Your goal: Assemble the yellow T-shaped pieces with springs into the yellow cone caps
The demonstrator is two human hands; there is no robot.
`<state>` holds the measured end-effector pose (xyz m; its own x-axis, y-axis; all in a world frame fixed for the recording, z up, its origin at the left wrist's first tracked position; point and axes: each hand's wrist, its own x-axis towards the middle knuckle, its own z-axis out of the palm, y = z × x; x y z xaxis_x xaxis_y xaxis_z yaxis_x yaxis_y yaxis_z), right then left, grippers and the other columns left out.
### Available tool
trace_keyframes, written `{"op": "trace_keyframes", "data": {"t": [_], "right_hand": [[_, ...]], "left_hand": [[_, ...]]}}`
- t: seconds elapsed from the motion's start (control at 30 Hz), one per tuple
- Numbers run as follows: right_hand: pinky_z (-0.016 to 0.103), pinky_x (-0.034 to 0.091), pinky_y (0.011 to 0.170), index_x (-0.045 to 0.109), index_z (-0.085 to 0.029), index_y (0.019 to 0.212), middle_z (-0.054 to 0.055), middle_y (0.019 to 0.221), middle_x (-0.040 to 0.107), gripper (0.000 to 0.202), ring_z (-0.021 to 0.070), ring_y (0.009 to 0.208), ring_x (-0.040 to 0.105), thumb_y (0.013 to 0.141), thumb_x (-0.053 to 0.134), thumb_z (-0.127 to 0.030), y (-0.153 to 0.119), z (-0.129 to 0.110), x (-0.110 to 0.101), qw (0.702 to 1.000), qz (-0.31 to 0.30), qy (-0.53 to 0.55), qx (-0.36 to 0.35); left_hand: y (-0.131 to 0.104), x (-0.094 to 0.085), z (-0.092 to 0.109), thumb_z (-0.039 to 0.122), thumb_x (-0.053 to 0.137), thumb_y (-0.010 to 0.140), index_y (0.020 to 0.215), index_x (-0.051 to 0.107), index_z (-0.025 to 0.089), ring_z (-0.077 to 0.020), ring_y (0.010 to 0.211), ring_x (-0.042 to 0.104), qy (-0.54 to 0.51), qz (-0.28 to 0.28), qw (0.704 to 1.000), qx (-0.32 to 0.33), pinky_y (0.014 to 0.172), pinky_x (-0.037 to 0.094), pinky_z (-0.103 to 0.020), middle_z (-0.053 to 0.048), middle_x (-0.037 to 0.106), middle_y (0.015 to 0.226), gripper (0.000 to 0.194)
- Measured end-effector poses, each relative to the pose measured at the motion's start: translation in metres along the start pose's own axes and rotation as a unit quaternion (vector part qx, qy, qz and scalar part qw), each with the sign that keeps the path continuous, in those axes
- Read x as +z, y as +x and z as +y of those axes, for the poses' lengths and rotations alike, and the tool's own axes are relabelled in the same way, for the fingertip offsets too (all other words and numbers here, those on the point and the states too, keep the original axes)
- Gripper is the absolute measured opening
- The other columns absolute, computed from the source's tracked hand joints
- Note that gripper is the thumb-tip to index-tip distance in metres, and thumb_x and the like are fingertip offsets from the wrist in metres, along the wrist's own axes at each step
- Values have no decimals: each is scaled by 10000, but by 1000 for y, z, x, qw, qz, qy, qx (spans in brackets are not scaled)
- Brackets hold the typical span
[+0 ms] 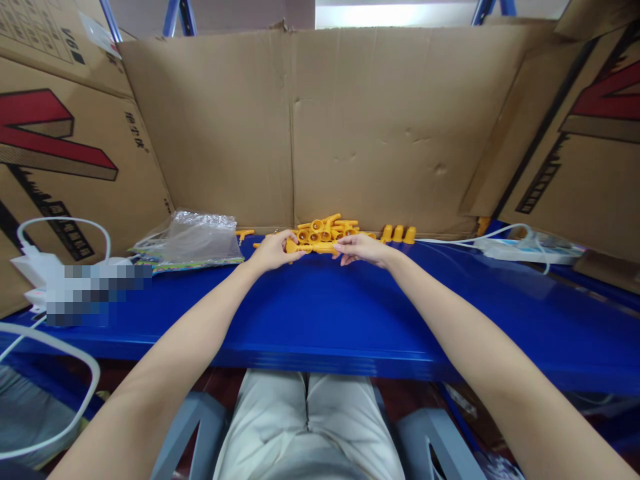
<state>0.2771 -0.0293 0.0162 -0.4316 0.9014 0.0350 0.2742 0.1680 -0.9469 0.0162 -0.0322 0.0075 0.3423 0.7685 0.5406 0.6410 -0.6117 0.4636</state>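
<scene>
Both hands are close together over the back of the blue table, in front of a pile of yellow plastic parts (326,236). Between the thumb and fingers of my left hand (273,253) is a yellow plastic piece (295,247). My right hand (364,249) pinches the end of a longer yellow plastic piece (323,247). The two pieces lie nearly in line; whether they are joined cannot be made out. Several parts in the pile show round, hollow, cup-like ends. Just right of my right hand, three yellow caps (398,234) stand upright in a row.
Cardboard (375,133) walls off the back of the blue table (325,313). At left are clear plastic bags (200,239), a yellow T-shaped part (245,234) and white chargers with cables (43,273). A white power strip (530,251) lies at right.
</scene>
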Motion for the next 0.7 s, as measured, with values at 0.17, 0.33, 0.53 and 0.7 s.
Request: {"op": "trace_keyframes", "data": {"t": [0.17, 0.33, 0.53, 0.7], "right_hand": [[177, 534, 554, 623, -126, 718, 68, 690, 703, 357, 89, 547, 637, 906, 611, -430, 0, 1, 6, 999, -7, 27, 27], [187, 493, 480, 563, -146, 709, 58, 595, 666, 427, 103, 474, 610, 980, 449, -456, -1, -2, 13, 997, -6, 50, 61], [180, 397, 377, 549, -151, 721, 44, 494, 598, 527, 99, 375, 544, 1003, 302, -523, 2, -4, 18, 992, 2, 66, 111], [179, 334, 332, 516, -177, 712, 13, 436, 534, 496, 84, 317, 440, 1006, 298, -512, 7, -4, 21, 982, 18, 103, 160]], "left_hand": [[0, -1, 1, 437, 726, 666, 812, 543, 203, -98, 474, 395, 8, 3, 1000, 1, 534, 276, -227, 97, 430, 477, 331], [0, 0, 2, 434, 728, 673, 816, 550, 203, -103, 489, 408, 16, 2, 1000, 8, 546, 278, -230, 86, 452, 495, 325], [0, 1, 0, 432, 727, 683, 835, 548, 200, -98, 487, 418, 28, 9, 1000, 9, 555, 285, -223, 85, 486, 500, 331], [0, 1, 2, 413, 730, 691, 842, 550, 198, -95, 481, 414, 35, 13, 999, 9, 554, 288, -221, 89, 481, 495, 318]]}}
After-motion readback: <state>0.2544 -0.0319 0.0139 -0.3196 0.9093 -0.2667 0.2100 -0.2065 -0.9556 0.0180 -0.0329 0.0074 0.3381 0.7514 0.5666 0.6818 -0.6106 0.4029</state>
